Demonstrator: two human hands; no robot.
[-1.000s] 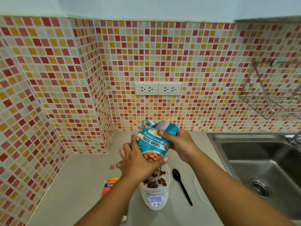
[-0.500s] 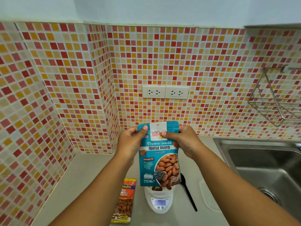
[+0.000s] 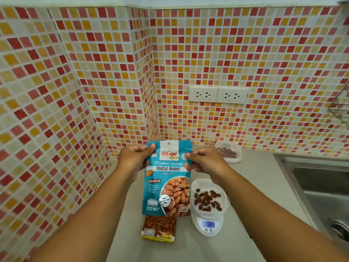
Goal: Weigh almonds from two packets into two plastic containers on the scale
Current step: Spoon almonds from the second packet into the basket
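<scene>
Blue almond packet [image 3: 168, 178]: now upright, off the pour, shifted left of the scale [image 3: 207, 223]; left hand [image 3: 135, 159] and right hand [image 3: 205, 161] fingers pinching its top corners (likely resealing). Container [image 3: 207, 197] on scale holds almonds; portion judged poured

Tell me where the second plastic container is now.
In the head view, the second plastic container sits by the tiled wall, beyond the right hand and behind the scale.

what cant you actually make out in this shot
- Scale display, head view: lit, digits too small and blurred to read.
- Second almond packet: top hidden behind the teal roasted almonds packet.
- Wire rack: cut off by the right edge.
- Rear container: contents blurred.
</scene>
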